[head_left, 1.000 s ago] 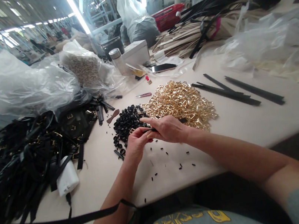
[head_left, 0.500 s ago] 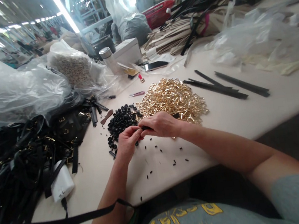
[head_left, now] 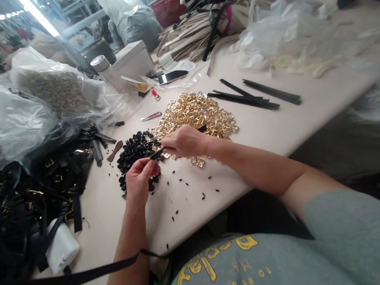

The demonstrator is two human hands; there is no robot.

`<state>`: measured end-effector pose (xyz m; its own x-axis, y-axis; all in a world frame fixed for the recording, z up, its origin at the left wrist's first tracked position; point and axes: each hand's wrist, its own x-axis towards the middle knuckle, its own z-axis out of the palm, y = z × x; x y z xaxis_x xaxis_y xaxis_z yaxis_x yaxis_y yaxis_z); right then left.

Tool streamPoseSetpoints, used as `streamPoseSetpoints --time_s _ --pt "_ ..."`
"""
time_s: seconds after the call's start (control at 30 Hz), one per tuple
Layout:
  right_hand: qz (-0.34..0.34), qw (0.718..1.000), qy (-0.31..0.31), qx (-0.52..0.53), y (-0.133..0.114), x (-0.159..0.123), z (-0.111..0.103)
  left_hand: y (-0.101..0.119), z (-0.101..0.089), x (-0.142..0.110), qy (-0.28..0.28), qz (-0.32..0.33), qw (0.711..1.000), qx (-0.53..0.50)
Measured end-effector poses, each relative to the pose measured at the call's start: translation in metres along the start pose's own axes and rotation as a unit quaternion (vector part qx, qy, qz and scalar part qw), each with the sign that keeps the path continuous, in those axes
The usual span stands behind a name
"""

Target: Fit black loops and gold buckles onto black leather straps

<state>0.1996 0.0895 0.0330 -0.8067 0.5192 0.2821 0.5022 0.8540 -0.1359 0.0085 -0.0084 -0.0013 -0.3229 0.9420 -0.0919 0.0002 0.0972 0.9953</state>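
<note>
- Here, the left hand (head_left: 139,177) pinches the black strip (head_left: 157,154) at its left end
- Right hand (head_left: 187,141): fingers curled around it
- Black loops (head_left: 134,150) lie left; gold buckles (head_left: 190,109), far and right

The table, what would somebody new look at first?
Probably the shiny heap of gold buckles in the middle of the table, with a smaller heap of black loops to its left. Next, the black strip held between the left grip and the right grip, at the heaps' near side.
</note>
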Motion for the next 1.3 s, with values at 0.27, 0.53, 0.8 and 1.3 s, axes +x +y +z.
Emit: streamPoseSetpoints --time_s 0.27,0.53,0.8,1.3 --pt "0.084 0.994 0.073 0.001 0.029 0.0 0.003 0.0 0.022 -0.016 -0.156 0.07 0.97 0.174" --pt "0.09 0.993 0.081 0.007 0.032 0.0 0.008 0.012 0.075 -0.002 -0.27 0.274 0.783 0.489" --pt "0.094 0.992 0.08 0.009 0.033 0.0 0.006 0.011 0.085 0.004 -0.283 0.289 0.736 0.543" --pt "0.082 0.994 0.075 0.006 0.032 0.001 0.009 0.003 0.065 0.003 -0.258 0.202 0.825 0.461"
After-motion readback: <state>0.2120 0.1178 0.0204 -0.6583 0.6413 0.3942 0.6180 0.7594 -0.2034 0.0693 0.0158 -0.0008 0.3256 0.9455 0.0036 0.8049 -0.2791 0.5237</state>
